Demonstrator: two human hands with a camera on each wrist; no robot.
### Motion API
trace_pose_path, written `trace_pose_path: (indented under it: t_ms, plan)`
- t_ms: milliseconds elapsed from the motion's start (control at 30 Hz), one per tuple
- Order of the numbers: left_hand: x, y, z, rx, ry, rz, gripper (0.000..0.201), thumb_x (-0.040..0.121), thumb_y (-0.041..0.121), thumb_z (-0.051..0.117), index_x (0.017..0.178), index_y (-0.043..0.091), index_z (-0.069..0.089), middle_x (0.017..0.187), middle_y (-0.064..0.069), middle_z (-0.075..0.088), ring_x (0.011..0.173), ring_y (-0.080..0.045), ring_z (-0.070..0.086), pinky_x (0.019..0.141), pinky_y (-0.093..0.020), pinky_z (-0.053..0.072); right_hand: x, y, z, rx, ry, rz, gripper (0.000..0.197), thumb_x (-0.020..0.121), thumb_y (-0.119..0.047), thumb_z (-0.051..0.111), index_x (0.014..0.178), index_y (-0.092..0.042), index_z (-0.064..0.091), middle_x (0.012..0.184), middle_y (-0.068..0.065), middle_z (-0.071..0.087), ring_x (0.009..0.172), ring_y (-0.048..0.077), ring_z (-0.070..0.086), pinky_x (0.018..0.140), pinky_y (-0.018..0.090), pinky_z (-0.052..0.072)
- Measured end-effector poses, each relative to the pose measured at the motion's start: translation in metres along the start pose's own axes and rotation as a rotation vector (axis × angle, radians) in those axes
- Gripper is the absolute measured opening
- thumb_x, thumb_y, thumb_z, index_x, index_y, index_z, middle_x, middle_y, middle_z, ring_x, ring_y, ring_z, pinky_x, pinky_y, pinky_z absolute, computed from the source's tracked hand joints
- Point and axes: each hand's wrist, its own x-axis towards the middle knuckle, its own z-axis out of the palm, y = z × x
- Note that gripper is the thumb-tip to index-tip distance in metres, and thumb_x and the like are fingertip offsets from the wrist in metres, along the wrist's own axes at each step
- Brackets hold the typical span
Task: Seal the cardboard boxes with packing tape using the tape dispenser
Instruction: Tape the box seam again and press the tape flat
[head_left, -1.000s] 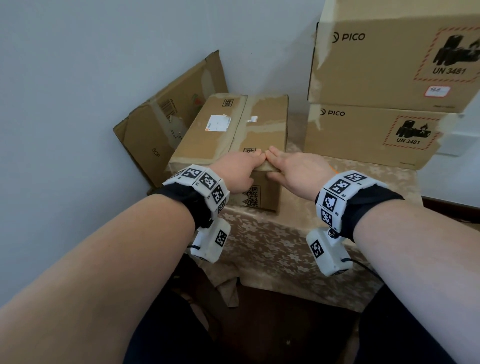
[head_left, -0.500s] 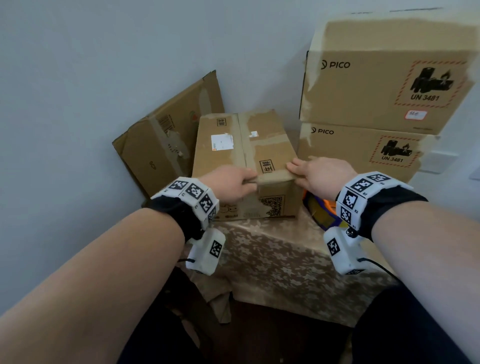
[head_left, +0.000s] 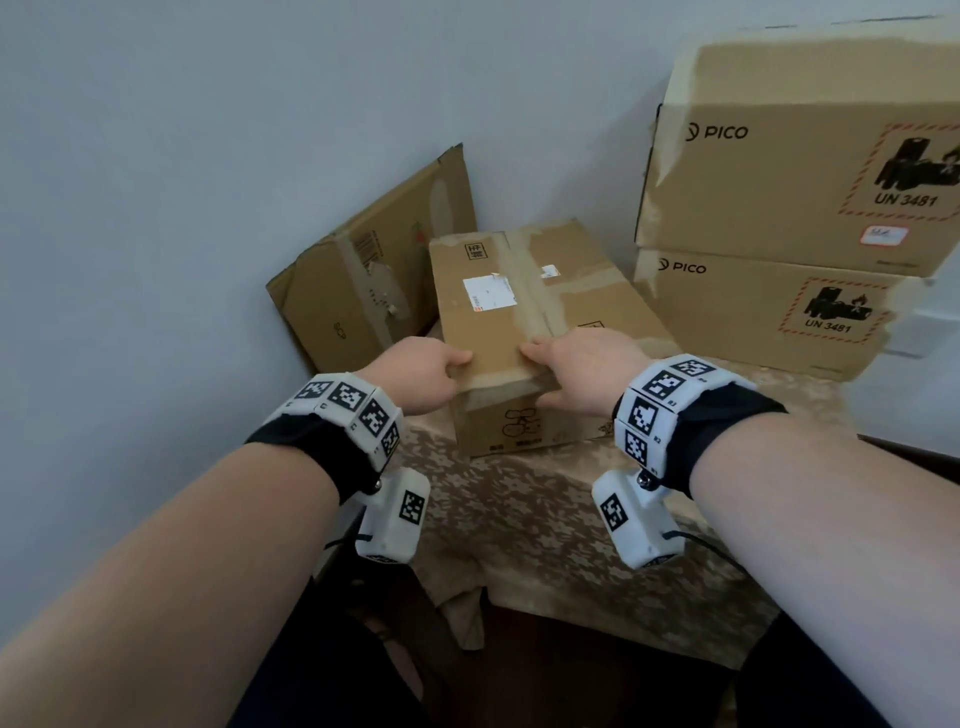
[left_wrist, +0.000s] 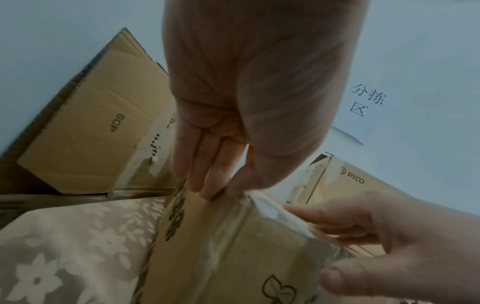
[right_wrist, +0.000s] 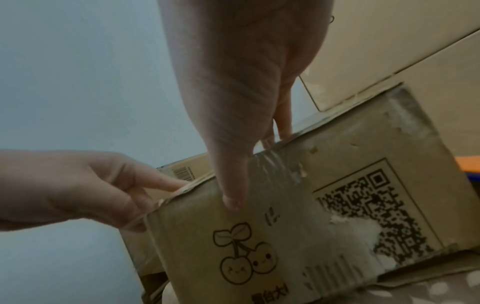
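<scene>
A small cardboard box (head_left: 493, 332) with old tape and a white label lies on the cloth-covered table (head_left: 519, 519). My left hand (head_left: 457, 366) pinches its near left corner, index finger on top and thumb on the side. My right hand (head_left: 550, 374) grips the near top edge, fingers over the top and thumb (right_wrist: 233, 197) pressed on the front face beside the cherry print. An orange and blue object (right_wrist: 470, 164) peeks out at the box's right side in the right wrist view. It is hidden in the head view.
Two large PICO boxes (head_left: 779, 182) are stacked at the right rear, close to the small box. A flattened carton (head_left: 363, 296) leans against the wall at the left rear. The wall (head_left: 208, 156) closes in at the left and behind.
The small box has turned on the table between my hands, so its short end now faces me. My right hand moved from the right corner to the middle of the near edge.
</scene>
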Motion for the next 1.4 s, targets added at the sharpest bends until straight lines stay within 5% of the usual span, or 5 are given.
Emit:
trace_pose_path:
  t_ms: [200,567,900,1100,1400]
  plan:
    - [0.008,-0.012,0.005,0.087,-0.084,0.034,0.089,0.082,0.018,0.072,0.151,0.032,0.017,0.132,-0.001,0.057,0.120,-0.015,0.054,0.100,-0.031,0.044,0.008,-0.012,0.005,-0.120,0.020,0.011,0.050,0.091,-0.047,0.056,0.130,-0.020,0.043,0.112,0.000,0.059,0.090,0.022,0.060,0.059,0.032,0.043]
    - [0.022,-0.023,0.019,0.128,0.001,0.123,0.106,0.071,0.042,0.080,0.152,0.034,0.012,0.129,-0.001,0.058,0.111,-0.015,0.057,0.097,-0.033,0.045,0.013,-0.015,0.010,-0.158,0.094,0.011,0.038,0.096,-0.046,0.047,0.119,-0.016,0.048,0.095,0.001,0.059,0.075,0.021,0.052,0.059,0.032,0.041]
    - [0.017,-0.014,0.034,0.255,0.165,0.113,0.091,0.082,0.052,0.064,0.152,0.030,0.011,0.126,-0.001,0.058,0.107,-0.019,0.056,0.078,-0.030,0.049,0.013,-0.016,0.014,-0.159,0.137,0.028,0.042,0.096,-0.053,0.039,0.117,-0.018,0.049,0.095,0.000,0.059,0.074,0.020,0.050,0.059,0.033,0.038]
    - [0.015,-0.011,0.034,0.301,0.169,0.124,0.081,0.090,0.054,0.053,0.153,0.027,0.009,0.127,-0.004,0.056,0.109,-0.021,0.056,0.078,-0.034,0.048,0.014,-0.016,0.017,-0.148,0.153,0.020,0.044,0.097,-0.054,0.035,0.119,-0.018,0.049,0.094,0.000,0.060,0.075,0.020,0.052,0.059,0.033,0.040]
    - [0.010,-0.005,0.034,0.459,0.106,0.143,0.069,0.099,0.052,0.023,0.152,0.017,-0.005,0.110,-0.007,0.062,0.084,-0.021,0.058,0.063,-0.034,0.045,0.017,-0.015,0.021,-0.152,0.159,0.003,0.052,0.098,-0.056,0.027,0.131,-0.020,0.044,0.110,0.000,0.062,0.088,0.020,0.061,0.060,0.032,0.042]
